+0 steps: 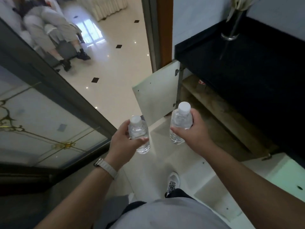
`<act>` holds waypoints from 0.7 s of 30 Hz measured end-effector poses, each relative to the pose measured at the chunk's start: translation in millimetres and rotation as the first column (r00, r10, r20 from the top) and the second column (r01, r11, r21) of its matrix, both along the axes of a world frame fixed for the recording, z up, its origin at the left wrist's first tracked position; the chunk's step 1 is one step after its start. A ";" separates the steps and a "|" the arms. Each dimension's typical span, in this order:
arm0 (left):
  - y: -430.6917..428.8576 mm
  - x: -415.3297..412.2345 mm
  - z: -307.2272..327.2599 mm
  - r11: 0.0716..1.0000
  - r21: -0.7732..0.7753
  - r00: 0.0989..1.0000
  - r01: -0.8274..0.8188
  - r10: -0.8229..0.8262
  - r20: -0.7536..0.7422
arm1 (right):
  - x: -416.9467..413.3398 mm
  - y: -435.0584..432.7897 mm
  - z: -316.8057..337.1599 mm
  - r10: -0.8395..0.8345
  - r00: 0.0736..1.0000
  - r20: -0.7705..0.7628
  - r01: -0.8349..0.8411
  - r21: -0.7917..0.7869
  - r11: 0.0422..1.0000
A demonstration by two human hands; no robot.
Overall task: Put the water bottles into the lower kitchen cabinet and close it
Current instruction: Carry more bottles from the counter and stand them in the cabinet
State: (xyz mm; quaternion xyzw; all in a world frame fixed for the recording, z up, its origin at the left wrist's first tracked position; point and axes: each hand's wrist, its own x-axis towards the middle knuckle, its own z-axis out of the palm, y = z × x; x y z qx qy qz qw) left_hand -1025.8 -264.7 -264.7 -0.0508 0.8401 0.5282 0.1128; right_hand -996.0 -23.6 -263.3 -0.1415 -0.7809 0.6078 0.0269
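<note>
I hold two small clear water bottles with white caps, both upright. My left hand [123, 138] grips the left bottle [139, 135] around its middle. My right hand [192, 129] grips the right bottle [179, 123], held a little higher and closer to the cabinet. The lower kitchen cabinet [219, 113] stands open to my right under a black countertop [247, 63], with a wooden shelf showing inside. Its far door [158, 91] swings out toward the floor space ahead. A second door [247, 184] stands open near my right forearm.
A glass vase [231, 30] stands on the countertop. To my left is a sliding glass door [49, 126] with gold ornament. Glossy tiled floor [107, 66] stretches ahead through a doorway, where people sit on chairs [54, 35]. My shoe [172, 182] is on the floor below.
</note>
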 end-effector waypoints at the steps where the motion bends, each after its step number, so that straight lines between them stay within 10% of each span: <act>1: 8.4 -11.7 1.5 1.000 0.000 1.000 0.021 -0.021 0.002 | -6.6 7.0 1.1 -0.024 1.000 0.001 0.024 0.002 1.000; 12: 98.7 -124.9 -6.0 0.950 0.027 0.949 0.310 -0.311 0.047 | -33.3 71.7 -0.7 -0.355 0.933 0.055 0.349 0.090 0.933; 21: 173.3 -216.1 -41.5 0.742 0.015 0.739 0.670 -0.669 0.079 | -56.4 86.9 -14.6 -0.669 0.724 0.169 0.652 0.150 0.744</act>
